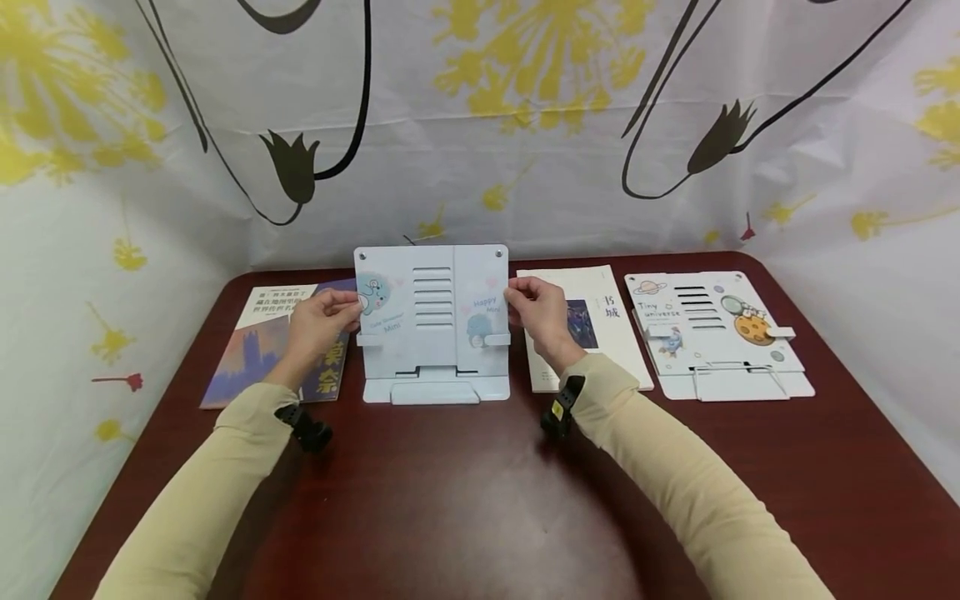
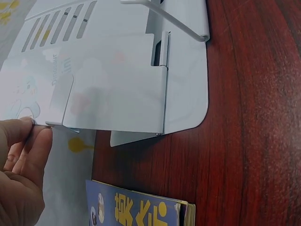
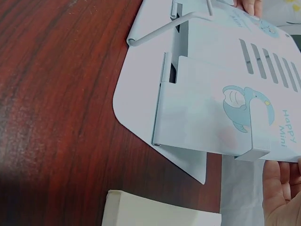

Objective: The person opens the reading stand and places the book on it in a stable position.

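A white metal book stand (image 1: 442,350) with pale blue cartoon prints and a column of slots stands at the back middle of the table, its back plate raised. My left hand (image 1: 321,323) pinches the plate's left edge between thumb and fingers, above the small side clip (image 2: 61,101). On the opposite edge, my right hand (image 1: 542,315) pinches the plate near the other clip (image 3: 254,141). The base plate (image 3: 136,94) lies on the table, hinged to the tilted back plate. A bent lip (image 2: 169,21) folds out at its front.
Left of the stand lies a purple book (image 1: 251,350), partly behind my left hand. A white book (image 1: 615,342) is on the right. Further right sits a second white stand (image 1: 697,333) with planet prints. A patterned cloth (image 1: 465,167) hangs behind the dark red table (image 1: 450,492).
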{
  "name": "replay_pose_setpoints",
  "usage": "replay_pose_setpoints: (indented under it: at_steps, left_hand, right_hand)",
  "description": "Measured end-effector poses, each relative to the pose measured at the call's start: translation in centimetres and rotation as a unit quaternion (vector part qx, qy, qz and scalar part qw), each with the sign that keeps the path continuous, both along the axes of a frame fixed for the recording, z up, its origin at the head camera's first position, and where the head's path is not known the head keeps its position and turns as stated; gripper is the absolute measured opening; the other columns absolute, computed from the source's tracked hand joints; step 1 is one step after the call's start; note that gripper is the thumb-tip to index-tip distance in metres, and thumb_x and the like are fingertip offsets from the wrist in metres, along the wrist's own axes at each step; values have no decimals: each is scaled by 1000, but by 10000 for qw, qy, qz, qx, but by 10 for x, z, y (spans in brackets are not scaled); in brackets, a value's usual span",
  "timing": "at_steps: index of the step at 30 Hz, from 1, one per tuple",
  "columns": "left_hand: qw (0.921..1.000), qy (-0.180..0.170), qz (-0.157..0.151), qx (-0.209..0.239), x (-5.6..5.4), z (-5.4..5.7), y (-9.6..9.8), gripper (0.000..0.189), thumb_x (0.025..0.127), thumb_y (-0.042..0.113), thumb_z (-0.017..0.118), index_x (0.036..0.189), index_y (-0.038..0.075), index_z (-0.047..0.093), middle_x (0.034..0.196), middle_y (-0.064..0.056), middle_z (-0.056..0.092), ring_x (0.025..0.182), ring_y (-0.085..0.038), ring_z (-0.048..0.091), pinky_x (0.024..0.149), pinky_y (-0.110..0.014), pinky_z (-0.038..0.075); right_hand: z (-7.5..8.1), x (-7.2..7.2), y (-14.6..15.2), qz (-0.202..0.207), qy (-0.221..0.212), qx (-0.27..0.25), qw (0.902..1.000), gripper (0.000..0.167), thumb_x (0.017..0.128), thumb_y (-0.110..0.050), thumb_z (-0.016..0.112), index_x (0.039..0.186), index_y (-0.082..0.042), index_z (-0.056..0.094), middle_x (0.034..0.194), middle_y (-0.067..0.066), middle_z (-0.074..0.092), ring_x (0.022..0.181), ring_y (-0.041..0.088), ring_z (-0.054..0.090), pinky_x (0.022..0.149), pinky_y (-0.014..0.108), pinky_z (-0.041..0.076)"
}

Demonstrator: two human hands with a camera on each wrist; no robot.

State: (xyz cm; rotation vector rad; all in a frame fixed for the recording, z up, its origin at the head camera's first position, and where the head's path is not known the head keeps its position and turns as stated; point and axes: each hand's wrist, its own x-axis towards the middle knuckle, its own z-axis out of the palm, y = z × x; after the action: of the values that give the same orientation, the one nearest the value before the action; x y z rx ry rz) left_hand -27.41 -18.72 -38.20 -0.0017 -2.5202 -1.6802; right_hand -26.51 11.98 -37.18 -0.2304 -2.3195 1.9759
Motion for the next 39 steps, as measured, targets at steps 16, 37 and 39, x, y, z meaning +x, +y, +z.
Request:
replay_pose_setpoints:
  at_steps: [16,37,39]
  left_hand:
    - [9988,-82,-240,413,0,4,-9,37,89,15,65,116,-9,59,81,14,64,71,4,63,69,-17,54]
    - [9722,-722,1394,-1739,21,-4,-140,50,97,27,47,134,-6,46,124,-29,55,84,-3,54,62,-8,38]
    - [9704,-880,1440,-1726,23,-7,-145,51,97,27,47,136,-7,44,126,-28,53,96,-17,55,62,-10,38]
  right_hand:
    - [6,9,-9,-565,547,-1014,9917,24,92,-8,59,115,0,61,106,16,61,91,17,64,81,26,54]
    - [-6,84,-205,993,-1368,-3122,9349,43,92,1,52,134,10,42,131,25,51,123,31,50,103,37,41]
    - [-11,83,-215,891,-1388,-2972,9405,45,92,2,52,134,11,41,133,25,50,125,31,48,103,37,40]
